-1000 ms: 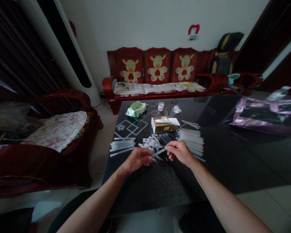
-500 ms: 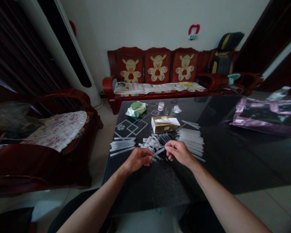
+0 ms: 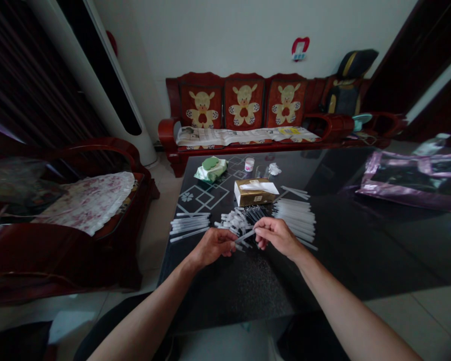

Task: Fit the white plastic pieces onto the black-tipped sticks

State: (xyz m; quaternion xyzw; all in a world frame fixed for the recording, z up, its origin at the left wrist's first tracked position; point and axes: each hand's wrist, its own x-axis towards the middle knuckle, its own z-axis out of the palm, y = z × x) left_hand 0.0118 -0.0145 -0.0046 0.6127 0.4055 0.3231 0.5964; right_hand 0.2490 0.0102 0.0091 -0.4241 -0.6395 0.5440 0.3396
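Observation:
Between my two hands, just above the table, is a slim, frosted white pen barrel (image 3: 245, 235). My left hand (image 3: 215, 245) pinches its lower left end, and the fingers of my right hand (image 3: 274, 234) close on its upper right end. Behind my hands lies a heap of short white caps (image 3: 235, 219), beside a bunch of thin dark pen refills (image 3: 256, 213). To the right, many frosted barrels (image 3: 295, 215) are stacked side by side. Several whitish pens (image 3: 190, 222) lie in a row to the left. My fingers partly cover the heap.
A gold tissue box (image 3: 253, 198) stands behind the heap on the dark glossy table (image 3: 244, 296). Farther back are a green wipes pack (image 3: 211, 170), a small white cup (image 3: 249, 164) and crumpled tissue (image 3: 274, 169). A clear, pink-edged bag (image 3: 409, 193) lies at the right.

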